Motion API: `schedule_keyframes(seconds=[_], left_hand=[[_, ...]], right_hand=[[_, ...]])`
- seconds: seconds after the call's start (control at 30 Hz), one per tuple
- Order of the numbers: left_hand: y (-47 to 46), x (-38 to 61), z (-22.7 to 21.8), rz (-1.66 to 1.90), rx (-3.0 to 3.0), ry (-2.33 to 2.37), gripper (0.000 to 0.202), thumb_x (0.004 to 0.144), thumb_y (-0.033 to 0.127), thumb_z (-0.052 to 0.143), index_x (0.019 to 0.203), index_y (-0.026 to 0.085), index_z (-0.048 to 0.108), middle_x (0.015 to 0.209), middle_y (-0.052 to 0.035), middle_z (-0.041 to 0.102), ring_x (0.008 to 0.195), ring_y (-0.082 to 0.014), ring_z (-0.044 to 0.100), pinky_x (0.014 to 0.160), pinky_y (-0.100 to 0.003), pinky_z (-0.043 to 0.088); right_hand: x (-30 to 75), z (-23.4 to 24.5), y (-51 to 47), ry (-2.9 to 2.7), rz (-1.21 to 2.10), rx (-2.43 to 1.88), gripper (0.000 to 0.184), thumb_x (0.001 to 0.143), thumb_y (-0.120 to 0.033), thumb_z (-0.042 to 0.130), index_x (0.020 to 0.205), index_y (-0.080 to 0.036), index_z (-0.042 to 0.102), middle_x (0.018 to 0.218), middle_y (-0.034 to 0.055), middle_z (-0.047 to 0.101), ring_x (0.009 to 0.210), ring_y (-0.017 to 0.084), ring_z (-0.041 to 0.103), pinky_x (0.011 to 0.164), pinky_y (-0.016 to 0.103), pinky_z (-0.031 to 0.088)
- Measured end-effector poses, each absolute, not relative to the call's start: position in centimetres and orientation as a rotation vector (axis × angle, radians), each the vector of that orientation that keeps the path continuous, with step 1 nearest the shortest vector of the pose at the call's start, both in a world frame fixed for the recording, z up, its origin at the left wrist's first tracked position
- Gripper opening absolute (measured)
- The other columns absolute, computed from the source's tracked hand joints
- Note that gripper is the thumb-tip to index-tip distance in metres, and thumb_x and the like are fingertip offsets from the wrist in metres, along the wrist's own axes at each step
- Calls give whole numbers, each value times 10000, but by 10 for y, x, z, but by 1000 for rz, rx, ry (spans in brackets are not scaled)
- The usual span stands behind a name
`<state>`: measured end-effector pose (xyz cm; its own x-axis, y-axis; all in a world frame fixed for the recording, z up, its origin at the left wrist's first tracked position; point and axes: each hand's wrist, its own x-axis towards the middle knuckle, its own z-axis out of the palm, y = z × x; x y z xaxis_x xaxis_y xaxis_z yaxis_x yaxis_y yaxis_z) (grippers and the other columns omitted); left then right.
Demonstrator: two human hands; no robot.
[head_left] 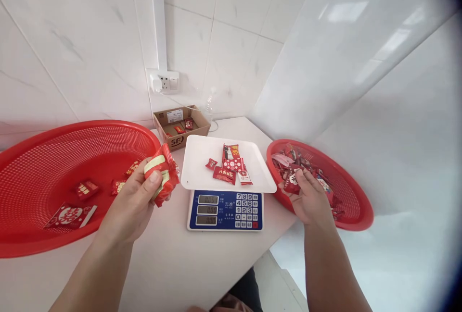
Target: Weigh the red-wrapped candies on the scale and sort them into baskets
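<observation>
My left hand [139, 194] is closed around red and pale-green snack packets [162, 180], between the left basket and the scale. In my right hand [312, 196] a dark red packet [292, 179] with white print is pinched between thumb and fingers, over the near edge of the right basket [355, 201]. Between the hands stands a digital scale [225, 211] with a blue panel of keys and displays. Several small red and white packets [224, 175] lie in a loose group on its white tray [202, 158].
A large red perforated basket [83, 134] at left holds a few red packets [68, 216]. The right basket contains many mixed packets. Behind the scale, a cardboard box [176, 141] with some packets stands near the wall, below a socket [168, 82] with a plug and cord.
</observation>
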<state>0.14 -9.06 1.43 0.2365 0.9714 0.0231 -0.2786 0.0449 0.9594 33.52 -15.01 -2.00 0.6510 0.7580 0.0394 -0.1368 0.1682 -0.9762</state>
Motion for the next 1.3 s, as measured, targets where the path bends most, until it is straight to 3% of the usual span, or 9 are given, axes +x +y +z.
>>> schedule_keyframes(seconds=[0.1,0.23,0.33,0.43,0.6,0.73,0.93,1.3], left_hand=[[-90,1,14,1166,1063,855,458,630,598,726,846,220,584,713,21,575,601,-99,499,547,-196,457],[-90,0,11,1198,1062,806,353,712,545,690,855,234,601,734,19,571,639,-110,515,567,-207,486],[-89,-1,9,1225,1064,759,306,751,525,661,892,257,617,825,11,582,658,-108,506,582,-212,504],[-88,-1,9,1244,1067,730,374,748,554,648,984,264,633,866,-2,572,689,-117,503,582,-209,512],[-88,1,9,1248,1056,723,466,730,595,636,1042,249,650,898,-23,563,708,-132,496,572,-209,509],[-89,1,9,1223,1038,748,453,753,583,618,1051,245,664,846,-28,564,717,-140,492,584,-207,511],[-90,-2,12,1242,1036,750,409,757,549,635,1034,250,673,870,-31,581,735,-143,506,593,-213,511],[-92,-1,15,1236,1046,752,400,755,554,635,1012,249,672,890,-25,589,694,-130,503,564,-219,492]], right_hand=[[334,-22,-150,-506,719,-1172,362,582,-425,816,806,-215,623,783,-25,631,689,119,595,550,246,542],[331,-25,-150,-544,772,-1198,328,632,-440,783,834,-226,640,782,-19,654,669,110,604,556,223,537],[328,-29,-151,-685,847,-1230,345,659,-409,763,951,-270,640,881,-17,687,736,126,639,669,256,556],[324,-35,-150,-902,892,-1316,457,732,-409,688,1164,-305,579,1118,15,669,970,187,640,854,354,530],[321,-40,-126,-1195,474,-1752,556,760,-369,619,1295,-248,526,1306,62,576,1170,262,548,1038,468,386],[320,-39,-98,-1306,301,-1843,546,808,-346,542,1338,-224,492,1279,92,596,1163,253,561,1019,443,407],[323,-41,-94,-1349,116,-1863,452,853,-346,476,1278,-210,544,1233,116,624,1128,252,584,989,460,423],[313,-40,-126,-1501,166,-1815,346,862,-394,487,1116,-223,649,1166,84,662,1099,248,587,973,449,428]])
